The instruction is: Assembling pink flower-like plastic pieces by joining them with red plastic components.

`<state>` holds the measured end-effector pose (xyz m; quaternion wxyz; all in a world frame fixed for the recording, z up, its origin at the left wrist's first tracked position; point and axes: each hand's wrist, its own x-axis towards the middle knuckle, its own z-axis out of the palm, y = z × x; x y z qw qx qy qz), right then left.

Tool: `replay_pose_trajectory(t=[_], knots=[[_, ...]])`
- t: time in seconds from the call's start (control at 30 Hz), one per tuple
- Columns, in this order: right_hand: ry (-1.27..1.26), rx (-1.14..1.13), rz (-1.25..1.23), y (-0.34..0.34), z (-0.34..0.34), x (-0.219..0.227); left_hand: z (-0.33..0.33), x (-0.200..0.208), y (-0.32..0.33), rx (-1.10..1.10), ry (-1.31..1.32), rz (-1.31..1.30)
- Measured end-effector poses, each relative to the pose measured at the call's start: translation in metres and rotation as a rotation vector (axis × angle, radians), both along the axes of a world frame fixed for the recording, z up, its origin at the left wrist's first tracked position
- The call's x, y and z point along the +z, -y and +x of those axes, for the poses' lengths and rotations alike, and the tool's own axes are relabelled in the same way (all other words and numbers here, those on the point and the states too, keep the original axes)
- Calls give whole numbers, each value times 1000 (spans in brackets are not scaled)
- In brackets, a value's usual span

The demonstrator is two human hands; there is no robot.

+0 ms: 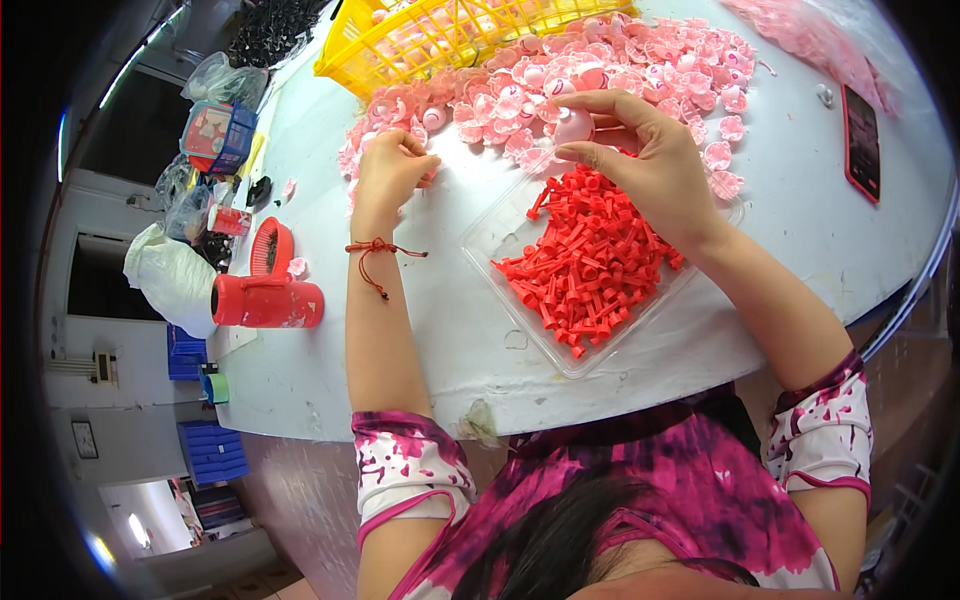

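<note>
My right hand [655, 150] pinches a small pale-pink ball-shaped piece [574, 126] between thumb and fingers, above the far edge of a clear plastic tray [530, 338]. Many small red plastic pegs [590, 265] are heaped in that tray. To the left, my left hand [393, 172] is closed, its fingers curled in beside the near-left edge of the pile. What it holds, if anything, is hidden. Across the table in front of both hands spreads a heap of pink petal-shaped plastic pieces [690, 65], with some round pink parts among them.
A yellow basket [400, 52] holding more pink parts stands at the far side. On the left are a red cylindrical container [270, 303], a red round basket [271, 243] and a white bag [165, 278]. A phone [861, 140] lies at the right, near plastic wrap.
</note>
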<state>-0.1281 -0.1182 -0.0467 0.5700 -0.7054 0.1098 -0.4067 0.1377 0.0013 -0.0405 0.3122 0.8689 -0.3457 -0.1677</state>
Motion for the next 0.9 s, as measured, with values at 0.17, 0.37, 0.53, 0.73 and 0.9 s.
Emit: replay_pose_trajectory(t=[0.17, 0.37, 0.53, 0.73, 0.9], knots=[[18, 26, 60, 1, -2, 0, -25, 14, 4, -217, 215, -179], [57, 132, 266, 9, -3, 4, -85, 47, 13, -435, 205, -407], [119, 225, 426, 14, -4, 7, -113, 52, 14, -556, 61, -640], [175, 271, 547, 16, -3, 5, -128, 53, 15, -509, 13, -723], [206, 443, 734, 20, -1, 2, -133, 53, 17, -595, 746, -705]])
